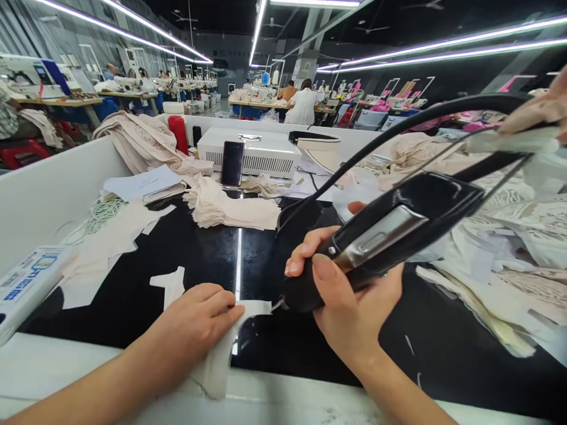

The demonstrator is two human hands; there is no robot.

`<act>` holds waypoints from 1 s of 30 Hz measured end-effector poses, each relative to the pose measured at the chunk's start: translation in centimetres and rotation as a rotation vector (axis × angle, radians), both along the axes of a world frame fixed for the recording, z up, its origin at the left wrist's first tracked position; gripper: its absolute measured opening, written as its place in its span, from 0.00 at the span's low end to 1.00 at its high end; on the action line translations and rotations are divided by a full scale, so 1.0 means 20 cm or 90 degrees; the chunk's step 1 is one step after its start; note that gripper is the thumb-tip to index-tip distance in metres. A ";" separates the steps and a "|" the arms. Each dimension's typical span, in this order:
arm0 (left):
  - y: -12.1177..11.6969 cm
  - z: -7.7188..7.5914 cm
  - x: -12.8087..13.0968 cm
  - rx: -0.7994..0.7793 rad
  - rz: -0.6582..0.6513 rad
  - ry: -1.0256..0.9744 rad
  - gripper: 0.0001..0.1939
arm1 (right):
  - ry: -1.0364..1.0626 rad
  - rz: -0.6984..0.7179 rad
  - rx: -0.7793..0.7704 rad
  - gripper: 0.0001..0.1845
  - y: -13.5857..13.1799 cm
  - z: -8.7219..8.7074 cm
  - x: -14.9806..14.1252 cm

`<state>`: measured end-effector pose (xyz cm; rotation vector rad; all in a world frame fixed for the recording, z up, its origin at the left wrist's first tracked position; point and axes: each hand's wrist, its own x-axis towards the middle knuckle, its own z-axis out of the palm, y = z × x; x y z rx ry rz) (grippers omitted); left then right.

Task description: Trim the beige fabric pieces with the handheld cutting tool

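Note:
My right hand is closed around a black corded electric cutter with a silver panel along its side. Its thin metal tip points down-left and sits at the right end of a white fabric piece. I cannot tell whether the tip touches the cloth. My left hand, fingers together, presses that piece against the glossy black tabletop. The fabric curves down under the hand and over the table's front edge, partly hidden. Another white scrap lies just behind my left hand.
Stacked cream fabric pieces, a phone and a white vented box stand behind. Paper and cloth lie left beside a white labelled container. Lace cloth heaps right. The cord arches near another blurred hand.

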<state>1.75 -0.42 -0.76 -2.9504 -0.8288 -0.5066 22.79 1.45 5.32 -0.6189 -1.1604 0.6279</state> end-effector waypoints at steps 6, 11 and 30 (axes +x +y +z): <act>0.00 -0.01 0.03 0.024 0.026 0.020 0.17 | -0.004 0.007 0.012 0.20 0.04 0.03 -0.03; 0.00 -0.02 0.04 0.011 0.025 0.016 0.14 | -0.005 0.022 -0.007 0.21 0.08 0.02 -0.08; 0.01 -0.05 0.07 0.043 0.034 -0.014 0.08 | -0.015 -0.023 -0.019 0.26 0.08 0.02 -0.03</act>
